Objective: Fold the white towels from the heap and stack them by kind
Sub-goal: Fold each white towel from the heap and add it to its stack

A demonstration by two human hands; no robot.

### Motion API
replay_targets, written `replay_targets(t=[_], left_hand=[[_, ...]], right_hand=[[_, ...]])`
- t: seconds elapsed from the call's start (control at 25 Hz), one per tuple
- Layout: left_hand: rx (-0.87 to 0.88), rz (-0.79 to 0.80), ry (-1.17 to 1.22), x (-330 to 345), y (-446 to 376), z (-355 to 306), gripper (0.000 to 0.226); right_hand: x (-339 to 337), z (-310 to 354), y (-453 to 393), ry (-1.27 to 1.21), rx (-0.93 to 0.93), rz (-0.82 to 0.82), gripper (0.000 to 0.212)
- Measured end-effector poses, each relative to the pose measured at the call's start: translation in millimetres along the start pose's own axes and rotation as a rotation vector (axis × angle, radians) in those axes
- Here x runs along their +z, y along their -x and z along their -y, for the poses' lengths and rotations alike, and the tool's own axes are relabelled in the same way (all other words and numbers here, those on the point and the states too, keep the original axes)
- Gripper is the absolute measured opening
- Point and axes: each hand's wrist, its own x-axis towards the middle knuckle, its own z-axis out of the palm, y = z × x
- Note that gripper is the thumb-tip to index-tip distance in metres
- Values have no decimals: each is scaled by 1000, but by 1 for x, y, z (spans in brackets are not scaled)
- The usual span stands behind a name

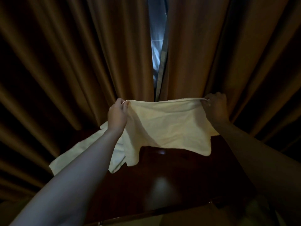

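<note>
1. Centrally, a white towel hangs spread in the air, held up by its top edge, lower edge drooping above the dark glossy table.
2. Left hand, centre-left of the frame: fingers curled, pinching the towel's upper left corner.
3. Right hand, centre-right, in shadow: fingers curled round the upper right corner. Top edge runs nearly taut between both hands.
4. Heap of white towels lies rumpled on the table at lower left, partly behind the left forearm; one edge hangs over the table's left side.
5. Brown pleated curtains fill the background; a narrow bright gap shows at upper centre.
6. Lighting dim; right side of the frame darker.
</note>
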Motion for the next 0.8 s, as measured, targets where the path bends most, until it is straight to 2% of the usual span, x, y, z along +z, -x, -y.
replay_targets(t=[0.08,0.2,0.32,0.52,0.72,0.8], left_hand=[[50,-5,-27,0,0,6,23],[91,49,-53,13,27,28,23],[118,170,-141,38,78,60,20],[130,549,-353,86,173,113,25],[68,823,-504,105,234,156,26],[58,917,-558,105,245,168,28]], right_hand=[[-1,3,4,-44,-1,-56,21],[17,-19,45,7,-10,26,18],[43,-56,115,39,38,216,18],[81,-92,218,57,266,518,19],[97,-116,283,1,446,916,35],[95,-122,298,-35,493,990,33]])
